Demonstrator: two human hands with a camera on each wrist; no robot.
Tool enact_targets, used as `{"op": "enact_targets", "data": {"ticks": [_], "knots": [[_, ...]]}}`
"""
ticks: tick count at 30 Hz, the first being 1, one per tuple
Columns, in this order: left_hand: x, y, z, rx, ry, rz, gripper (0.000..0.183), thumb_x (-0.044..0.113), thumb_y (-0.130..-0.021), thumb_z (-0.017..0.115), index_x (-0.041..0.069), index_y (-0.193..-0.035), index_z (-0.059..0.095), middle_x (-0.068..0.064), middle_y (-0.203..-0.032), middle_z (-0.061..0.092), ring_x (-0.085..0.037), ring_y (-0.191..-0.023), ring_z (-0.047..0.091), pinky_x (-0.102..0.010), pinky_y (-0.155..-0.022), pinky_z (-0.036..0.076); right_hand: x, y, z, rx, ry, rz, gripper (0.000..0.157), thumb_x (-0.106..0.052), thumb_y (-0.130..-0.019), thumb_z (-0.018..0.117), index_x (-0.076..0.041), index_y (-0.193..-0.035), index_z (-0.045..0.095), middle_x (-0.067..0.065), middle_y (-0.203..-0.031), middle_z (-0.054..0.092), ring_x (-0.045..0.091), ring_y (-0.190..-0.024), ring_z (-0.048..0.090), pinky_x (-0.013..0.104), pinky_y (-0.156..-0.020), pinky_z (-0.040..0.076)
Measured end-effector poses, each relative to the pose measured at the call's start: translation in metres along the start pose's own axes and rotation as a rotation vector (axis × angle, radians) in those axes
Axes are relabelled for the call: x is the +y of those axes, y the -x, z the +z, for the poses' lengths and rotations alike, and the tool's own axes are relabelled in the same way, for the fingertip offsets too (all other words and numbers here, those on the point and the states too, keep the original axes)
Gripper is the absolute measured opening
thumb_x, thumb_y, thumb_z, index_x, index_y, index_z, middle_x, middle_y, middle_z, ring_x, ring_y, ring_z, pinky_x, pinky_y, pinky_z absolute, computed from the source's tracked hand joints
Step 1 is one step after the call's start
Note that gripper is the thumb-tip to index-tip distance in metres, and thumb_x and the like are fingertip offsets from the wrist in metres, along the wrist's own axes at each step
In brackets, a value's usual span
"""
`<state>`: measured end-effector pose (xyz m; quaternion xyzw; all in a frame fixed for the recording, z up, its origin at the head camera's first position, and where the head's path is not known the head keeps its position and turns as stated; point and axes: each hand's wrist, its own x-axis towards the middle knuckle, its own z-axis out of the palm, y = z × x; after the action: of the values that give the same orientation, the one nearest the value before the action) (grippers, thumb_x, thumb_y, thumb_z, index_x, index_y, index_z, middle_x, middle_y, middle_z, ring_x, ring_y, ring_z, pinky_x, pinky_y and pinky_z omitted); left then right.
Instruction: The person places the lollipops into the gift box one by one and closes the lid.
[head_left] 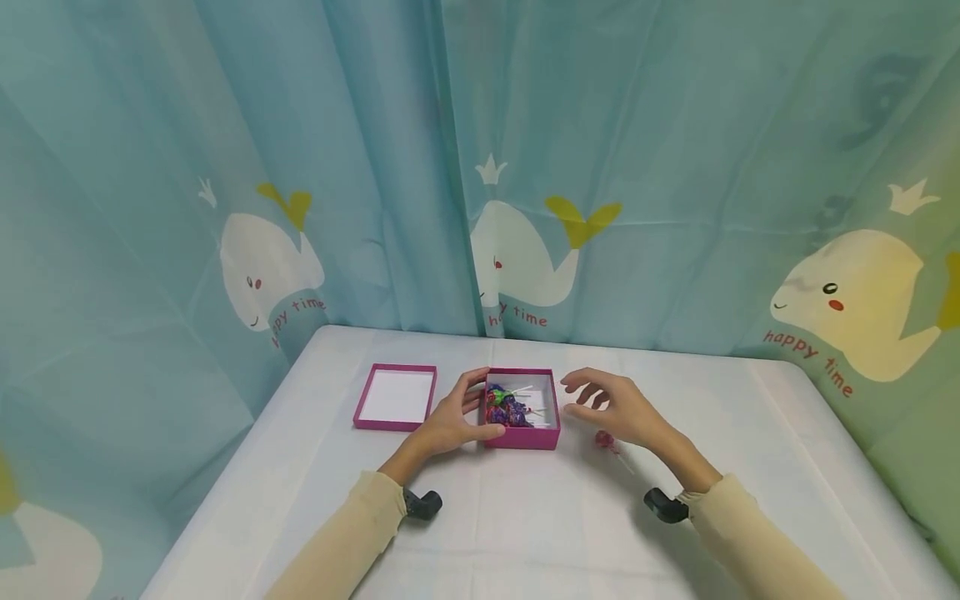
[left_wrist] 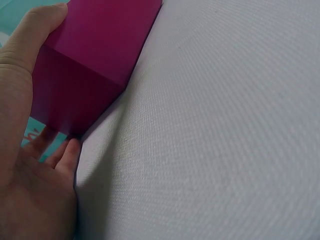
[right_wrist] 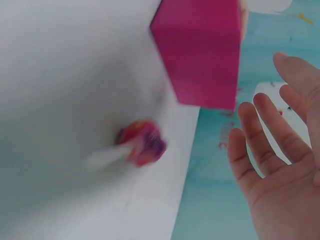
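In the head view, a magenta box point(head_left: 521, 439) stands without its lid on the white table. Several lollipops point(head_left: 507, 408) in coloured wrappers lie inside it, sticks pointing right. My left hand point(head_left: 450, 423) holds the box by its left side, thumb at the front corner and fingers toward the back. Just right of the box hovers my right hand point(head_left: 621, 406), fingers loosely bent around nothing. Below that hand a pink-red lollipop point(head_left: 604, 439) lies on the table; the right wrist view shows it blurred, with its white stick point(right_wrist: 107, 156).
Left of the box lies its lid point(head_left: 397, 397), white inside with a magenta rim. The white-covered table point(head_left: 487, 517) extends around the box. Behind it hangs a blue-green curtain point(head_left: 390, 167) printed with white whales.
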<state>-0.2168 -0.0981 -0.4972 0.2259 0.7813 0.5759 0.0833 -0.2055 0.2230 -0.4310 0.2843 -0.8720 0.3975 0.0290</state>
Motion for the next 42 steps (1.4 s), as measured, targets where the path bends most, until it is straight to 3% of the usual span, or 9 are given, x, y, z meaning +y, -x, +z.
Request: {"op": "enact_targets", "data": {"ticks": [10, 19, 24, 30, 42], "knots": [[0.000, 0.000, -0.001, -0.002, -0.027, -0.005, 0.099, 0.028, -0.082, 0.088, 0.023, -0.159, 0.026, -0.013, -0.165, 0.029, -0.035, -0.146, 0.040, -0.043, -0.119, 0.037, 0.025, 0.027, -0.006, -0.005, 0.012, 0.068, 0.037, -0.010, -0.089, 0.081, -0.011, -0.124, 0.068, 0.013, -0.112, 0.072, 0.014, -0.086, 0.069, 0.030, -0.075, 0.060], [0.000, 0.000, -0.002, -0.011, -0.030, -0.014, 0.099, 0.032, -0.082, 0.088, 0.027, -0.159, 0.027, -0.010, -0.165, 0.029, -0.035, -0.146, 0.040, -0.042, -0.119, 0.038, 0.039, 0.044, -0.007, -0.067, 0.008, 0.134, 0.059, -0.020, -0.089, 0.083, -0.010, -0.140, 0.056, 0.012, -0.115, 0.068, 0.013, -0.079, 0.065, 0.026, -0.070, 0.056], [0.001, -0.001, -0.002, -0.010, -0.025, -0.025, 0.098, 0.031, -0.082, 0.088, 0.028, -0.159, 0.027, -0.009, -0.165, 0.030, -0.033, -0.147, 0.040, -0.041, -0.119, 0.037, 0.040, 0.049, -0.007, -0.092, 0.020, 0.159, 0.063, -0.024, -0.090, 0.082, -0.010, -0.144, 0.051, 0.009, -0.109, 0.068, 0.013, -0.077, 0.063, 0.026, -0.070, 0.053], [0.002, 0.000, -0.002, -0.014, -0.026, -0.015, 0.098, 0.029, -0.083, 0.087, 0.025, -0.160, 0.026, -0.012, -0.165, 0.028, -0.035, -0.147, 0.039, -0.044, -0.119, 0.037, 0.043, 0.053, -0.006, -0.104, 0.052, 0.167, 0.056, -0.020, -0.089, 0.082, -0.010, -0.138, 0.057, 0.001, -0.100, 0.066, 0.013, -0.077, 0.059, 0.024, -0.068, 0.052], [0.002, 0.000, -0.001, -0.016, -0.022, -0.016, 0.098, 0.028, -0.084, 0.087, 0.026, -0.160, 0.025, -0.014, -0.166, 0.027, -0.035, -0.147, 0.039, -0.043, -0.119, 0.037, 0.048, 0.056, -0.005, -0.113, 0.070, 0.176, 0.025, -0.017, -0.091, 0.079, -0.015, -0.114, 0.070, -0.006, -0.094, 0.066, 0.011, -0.080, 0.058, 0.024, -0.071, 0.053]]}}
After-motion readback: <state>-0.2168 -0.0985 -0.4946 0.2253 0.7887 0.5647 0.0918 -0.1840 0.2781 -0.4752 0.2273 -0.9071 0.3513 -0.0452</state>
